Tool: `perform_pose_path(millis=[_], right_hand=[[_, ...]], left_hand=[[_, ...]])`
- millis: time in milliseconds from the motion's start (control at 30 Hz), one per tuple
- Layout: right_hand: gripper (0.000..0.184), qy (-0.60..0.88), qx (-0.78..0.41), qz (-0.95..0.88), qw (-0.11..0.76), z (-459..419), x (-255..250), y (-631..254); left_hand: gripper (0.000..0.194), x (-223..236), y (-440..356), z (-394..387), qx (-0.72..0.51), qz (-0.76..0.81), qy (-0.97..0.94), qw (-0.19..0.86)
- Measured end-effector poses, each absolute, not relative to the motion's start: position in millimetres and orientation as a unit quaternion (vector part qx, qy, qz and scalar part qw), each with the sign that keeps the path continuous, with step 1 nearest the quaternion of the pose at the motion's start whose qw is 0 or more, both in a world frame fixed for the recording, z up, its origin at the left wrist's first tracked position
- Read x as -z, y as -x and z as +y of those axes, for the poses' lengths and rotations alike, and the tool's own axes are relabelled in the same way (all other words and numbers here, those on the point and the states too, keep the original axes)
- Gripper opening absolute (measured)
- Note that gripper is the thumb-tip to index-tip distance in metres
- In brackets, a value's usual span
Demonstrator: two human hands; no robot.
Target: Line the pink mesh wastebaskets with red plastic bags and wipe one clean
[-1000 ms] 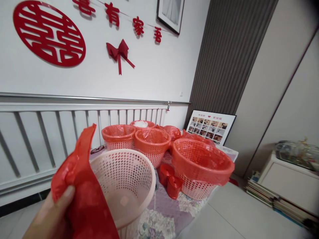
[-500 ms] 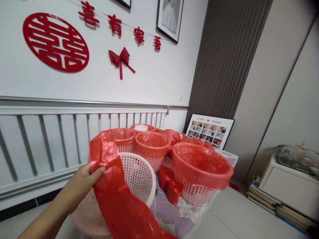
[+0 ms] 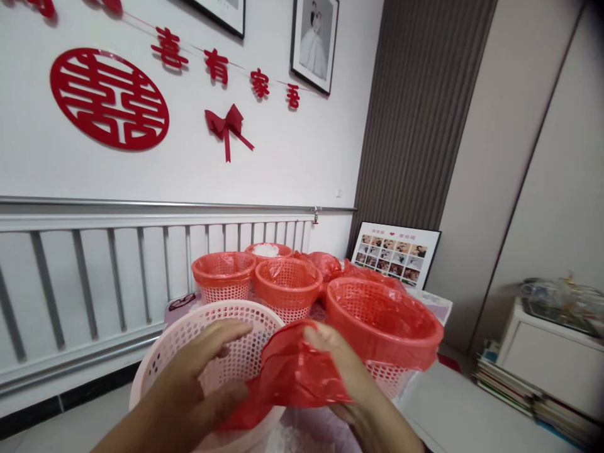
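My right hand (image 3: 346,368) pinches a crumpled red plastic bag (image 3: 304,377) in front of me, its thumb near the bag's top edge. My left hand (image 3: 189,377) is open just left of the bag, fingers apart, over an unlined pale pink basket (image 3: 148,362). Part of the bag hangs across that basket's right rim, behind my left thumb. To the right stands a large basket (image 3: 382,371) lined with red plastic, the liner folded over its rim. The bag and right hand hide the area between these two baskets.
Smaller red-lined baskets (image 3: 287,308) (image 3: 225,292) stand behind, and another at the back (image 3: 285,250) holds something white. Glasses (image 3: 182,302) lie at the table's left edge. A radiator (image 3: 94,277) runs along the wall. A photo board (image 3: 399,251) leans at the back right.
The long red strip my left hand held up has come down and is now bunched in my right hand, which has entered view. My left hand has let go and opened. The view has tilted up slightly.
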State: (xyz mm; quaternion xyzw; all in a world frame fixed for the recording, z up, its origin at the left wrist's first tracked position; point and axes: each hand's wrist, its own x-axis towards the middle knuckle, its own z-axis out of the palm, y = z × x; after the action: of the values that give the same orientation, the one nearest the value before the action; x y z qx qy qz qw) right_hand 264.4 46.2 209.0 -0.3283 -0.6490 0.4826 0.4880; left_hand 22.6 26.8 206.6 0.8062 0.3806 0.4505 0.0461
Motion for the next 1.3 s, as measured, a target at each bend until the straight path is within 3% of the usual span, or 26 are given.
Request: perform_pose_path(millis=[100, 233, 367, 567, 800, 900, 1000, 1133, 1300], right_hand=[[0.054, 0.255, -0.618, -0.565, 0.484, 53.7, -215.4, -231.9], [0.047, 0.172, -0.69, -0.526, 0.467, 53.0, -213.4, -214.5], [0.054, 0.142, -0.713, -0.538, 0.425, 54.3, -210.5, -221.3], [0.047, 0.192, -0.693, -0.536, 0.443, 57.2, -213.7, -221.5], [0.042, 0.246, -0.666, -0.503, 0.493, 64.3, -215.4, -223.0], [0.039, 0.272, -0.636, -0.525, 0.496, 64.2, -216.3, -220.5], [0.036, 0.281, -0.614, -0.55, 0.491, 60.0, -217.3, -213.5], [0.036, 0.251, -0.622, -0.552, 0.495, 55.4, -216.8, -210.3], [0.044, 0.228, -0.647, -0.543, 0.484, 58.2, -215.3, -222.4]], left_hand=[[0.06, -210.5, -41.8, 18.8, -0.487, 0.317, -0.814, 0.006], [0.036, -206.3, -46.8, 21.2, -0.485, 0.338, -0.806, 0.004], [0.011, -201.8, -41.3, 28.3, -0.49, 0.405, -0.769, 0.075], [0.016, -205.6, -40.3, 31.2, -0.516, 0.423, -0.708, 0.229], [0.026, -215.6, -25.4, 31.9, -0.566, 0.448, -0.652, 0.233], [0.02, -220.9, -26.3, 34.6, -0.58, 0.429, -0.62, 0.308], [0.014, -223.4, -37.2, 35.6, -0.516, 0.399, -0.655, 0.381], [0.019, -223.1, -49.6, 33.5, -0.477, 0.37, -0.705, 0.373], [0.024, -220.3, -42.1, 35.0, -0.559, 0.385, -0.625, 0.386]])
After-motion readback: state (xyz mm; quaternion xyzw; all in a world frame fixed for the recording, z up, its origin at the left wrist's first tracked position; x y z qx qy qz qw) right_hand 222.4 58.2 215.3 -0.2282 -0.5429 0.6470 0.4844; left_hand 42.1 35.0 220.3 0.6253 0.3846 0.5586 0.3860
